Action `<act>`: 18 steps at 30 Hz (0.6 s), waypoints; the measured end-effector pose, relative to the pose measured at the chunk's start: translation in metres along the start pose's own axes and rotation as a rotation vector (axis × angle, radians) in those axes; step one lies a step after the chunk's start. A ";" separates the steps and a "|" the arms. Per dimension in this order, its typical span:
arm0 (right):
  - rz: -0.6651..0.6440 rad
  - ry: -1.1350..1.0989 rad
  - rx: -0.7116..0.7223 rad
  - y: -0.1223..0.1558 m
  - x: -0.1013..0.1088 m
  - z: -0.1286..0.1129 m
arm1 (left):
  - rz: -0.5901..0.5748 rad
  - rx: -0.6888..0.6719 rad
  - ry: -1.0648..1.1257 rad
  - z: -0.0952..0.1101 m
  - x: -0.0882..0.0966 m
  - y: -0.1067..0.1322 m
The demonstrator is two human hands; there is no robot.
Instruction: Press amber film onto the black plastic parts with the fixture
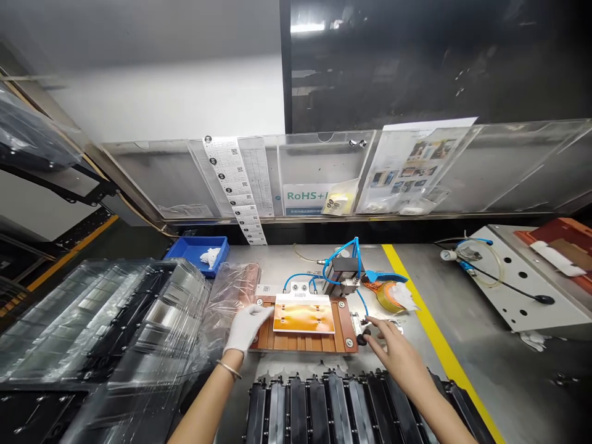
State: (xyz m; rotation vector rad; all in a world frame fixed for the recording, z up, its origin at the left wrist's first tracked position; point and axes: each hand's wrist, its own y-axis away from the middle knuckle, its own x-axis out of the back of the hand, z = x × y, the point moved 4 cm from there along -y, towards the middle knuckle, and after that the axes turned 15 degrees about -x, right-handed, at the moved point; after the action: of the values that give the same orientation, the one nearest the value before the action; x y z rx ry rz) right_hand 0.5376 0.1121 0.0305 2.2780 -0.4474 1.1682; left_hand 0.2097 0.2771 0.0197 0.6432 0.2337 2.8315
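A brown fixture plate [345,330] lies mid-bench with a glossy orange panel [304,316] on top. My left hand [246,327], in a white glove, rests flat on the fixture's left edge, fingers stretched toward the panel. My bare right hand [390,346] reaches to the fixture's right side, and its fingertips pinch a small black knob [362,337]. Blue air hoses [342,253] run from the fixture to a small black valve block [346,269] behind it.
Stacked clear and black trays [106,327] fill the left. A row of black parts [342,404] lies along the near edge. A tape roll [391,296], a blue bin [197,251], a yellow floor line [425,308] and a white perforated plate [522,283] surround the fixture.
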 end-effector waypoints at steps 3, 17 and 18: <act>-0.011 -0.111 -0.063 0.027 0.008 0.009 | 0.147 -0.002 -0.041 0.000 0.033 0.029; -0.191 -0.218 -0.025 0.111 -0.029 0.034 | -0.299 0.304 -0.357 -0.055 0.006 0.214; -0.193 -0.213 -0.007 0.111 -0.028 0.031 | -0.312 0.292 -0.362 -0.060 0.015 0.213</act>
State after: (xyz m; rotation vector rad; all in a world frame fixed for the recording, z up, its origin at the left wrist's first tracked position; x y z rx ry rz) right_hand 0.4851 0.0058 0.0269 2.3891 -0.3013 0.8335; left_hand 0.1310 0.0695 0.0161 1.0596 0.6269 2.3525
